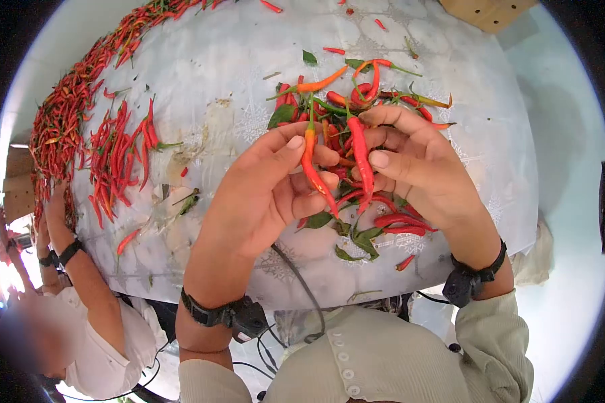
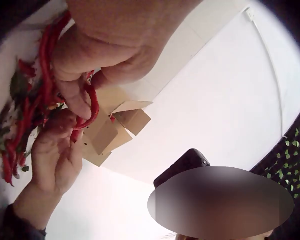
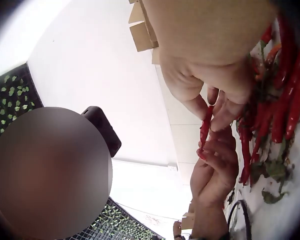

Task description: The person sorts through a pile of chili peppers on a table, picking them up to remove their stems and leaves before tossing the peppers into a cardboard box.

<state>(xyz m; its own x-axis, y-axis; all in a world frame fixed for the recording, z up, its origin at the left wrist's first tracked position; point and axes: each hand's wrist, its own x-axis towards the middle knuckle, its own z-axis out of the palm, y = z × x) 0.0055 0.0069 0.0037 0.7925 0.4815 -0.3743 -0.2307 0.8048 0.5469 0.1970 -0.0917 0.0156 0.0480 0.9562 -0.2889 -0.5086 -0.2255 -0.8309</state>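
Left hand point(image 1: 255, 188) pinches 1 orange-red chili point(image 1: 308, 161), thumb against fingers, stem up, tip down. Right hand point(image 1: 430, 171) has thumb and fingers on a red chili point(image 1: 359, 151), just beside the 1st. Both chilies are over the loose pile point(image 1: 404, 220) on the tabletop point(image 1: 235, 74), fingers narrow around them. Green leaves point(image 1: 365, 243) at the pile's near edge. Over to the left, a smaller bunch point(image 1: 116, 154), then a big heap point(image 1: 67, 124) along the edge; another person's arm point(image 1: 91, 279) reaches there. Carton point(image 1: 487, 12) at the far right corner.
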